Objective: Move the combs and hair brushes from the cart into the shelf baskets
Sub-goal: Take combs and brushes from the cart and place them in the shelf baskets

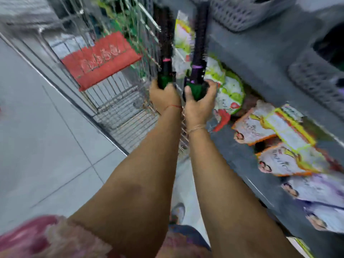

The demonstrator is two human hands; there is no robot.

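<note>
Black plastic round brushes, light and stiff: left hand [163, 95] closed on one brush [164, 47], right hand [200, 101] on another [200, 40], by handles, between cart [115, 101] and basket [240, 13].

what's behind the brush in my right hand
Behind the right-hand brush lie blurred green-and-white packets and the grey shelf edge. The right hand covers the handle's base.

Left hand [163, 94] grips pink-banded brush [164, 53]; right hand [200, 101] grips purple-banded brush [199, 45]; wire cart [115, 101] beside.
</note>
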